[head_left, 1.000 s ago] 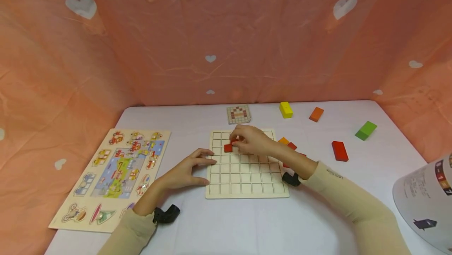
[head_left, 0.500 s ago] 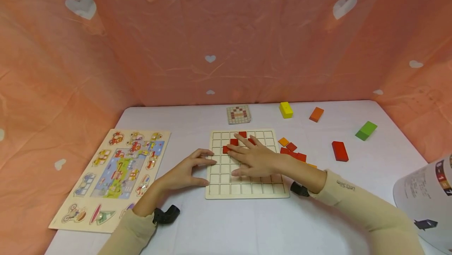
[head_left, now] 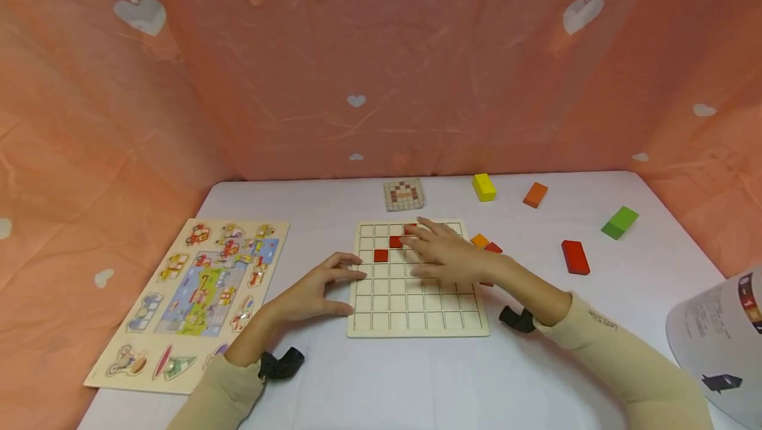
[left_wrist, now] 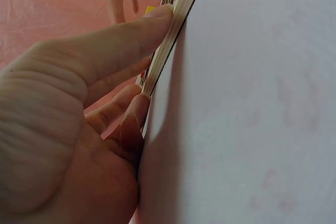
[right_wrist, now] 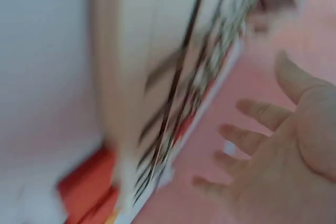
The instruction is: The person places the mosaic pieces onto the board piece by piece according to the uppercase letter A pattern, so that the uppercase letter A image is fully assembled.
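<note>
A wooden grid board (head_left: 417,321) lies flat in the middle of the table. On its upper squares a red square tile (head_left: 381,256) and two more form a diagonal; the right hand covers the squares beside them. My left hand (head_left: 312,291) touches the board's left edge, and in the left wrist view the thumb and fingertips rest along that edge. Above the board's right half, my right hand (head_left: 449,256) is spread with straight fingers and holds nothing. The right wrist view shows this hand's splayed fingers (right_wrist: 257,111) apart from the blurred board.
Loose red and orange tiles (head_left: 479,241) lie right of the board. Behind it is a small pattern card (head_left: 404,195). Yellow, orange, green and red blocks (head_left: 575,257) are scattered at right, near a white tub (head_left: 714,331). A vehicle puzzle board (head_left: 139,311) lies left.
My right hand has let go of a red tile on the board, spread its fingers and drawn back to the right. The left hand has stayed at the board's left edge.
</note>
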### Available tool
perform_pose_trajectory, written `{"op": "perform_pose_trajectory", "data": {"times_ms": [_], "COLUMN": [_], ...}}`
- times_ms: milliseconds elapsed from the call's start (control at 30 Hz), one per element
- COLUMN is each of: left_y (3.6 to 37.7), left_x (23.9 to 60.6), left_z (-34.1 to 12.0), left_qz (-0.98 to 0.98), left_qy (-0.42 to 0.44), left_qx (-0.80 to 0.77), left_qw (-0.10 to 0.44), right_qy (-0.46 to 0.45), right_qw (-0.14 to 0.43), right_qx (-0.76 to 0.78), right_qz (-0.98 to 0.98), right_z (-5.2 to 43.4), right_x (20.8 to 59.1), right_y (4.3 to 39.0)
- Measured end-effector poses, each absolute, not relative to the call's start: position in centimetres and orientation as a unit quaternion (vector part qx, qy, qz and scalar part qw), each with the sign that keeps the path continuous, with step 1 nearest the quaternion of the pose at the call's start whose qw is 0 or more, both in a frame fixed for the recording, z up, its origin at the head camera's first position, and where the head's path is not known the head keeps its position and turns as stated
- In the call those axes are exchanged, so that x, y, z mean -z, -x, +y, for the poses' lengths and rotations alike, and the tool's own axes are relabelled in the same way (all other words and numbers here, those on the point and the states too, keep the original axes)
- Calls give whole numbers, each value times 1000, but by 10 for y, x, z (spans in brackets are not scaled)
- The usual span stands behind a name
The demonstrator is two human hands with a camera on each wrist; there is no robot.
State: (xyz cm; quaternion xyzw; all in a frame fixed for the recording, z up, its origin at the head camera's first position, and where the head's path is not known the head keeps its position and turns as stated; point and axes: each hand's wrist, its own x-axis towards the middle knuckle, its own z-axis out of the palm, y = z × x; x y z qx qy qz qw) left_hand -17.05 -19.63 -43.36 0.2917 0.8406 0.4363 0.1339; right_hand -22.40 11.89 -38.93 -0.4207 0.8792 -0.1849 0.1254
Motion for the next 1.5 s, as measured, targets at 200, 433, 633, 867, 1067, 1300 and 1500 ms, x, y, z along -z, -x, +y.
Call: {"op": "perform_pose_trajectory", "data": {"times_ms": [200,433,633,867,1067,1300,1500], "left_y": [169,171,171,171,170,171,171], "left_x": [433,433,434,434,434,432,431], "left_z": [-196,-197,-197,-197,-197,-196,-197], "left_qz": [840,841,842,839,840,840,842], "left_qy": [-294,-284,-283,-289,-284,-290,-297], "left_qx": [-437,-439,-438,-440,-440,-436,-432], "left_qw": [129,140,140,138,141,140,131], "right_qy": [345,283,270,267,266,280,309], "right_qw": [149,188,193,183,183,157,164], "right_qx": [322,338,331,330,346,383,410], "right_qz": [869,878,883,887,881,866,842], "right_z": [184,246,263,262,258,250,211], "right_x": [388,391,397,401,401,397,389], "right_y": [243,241,230,227,226,227,238]}}
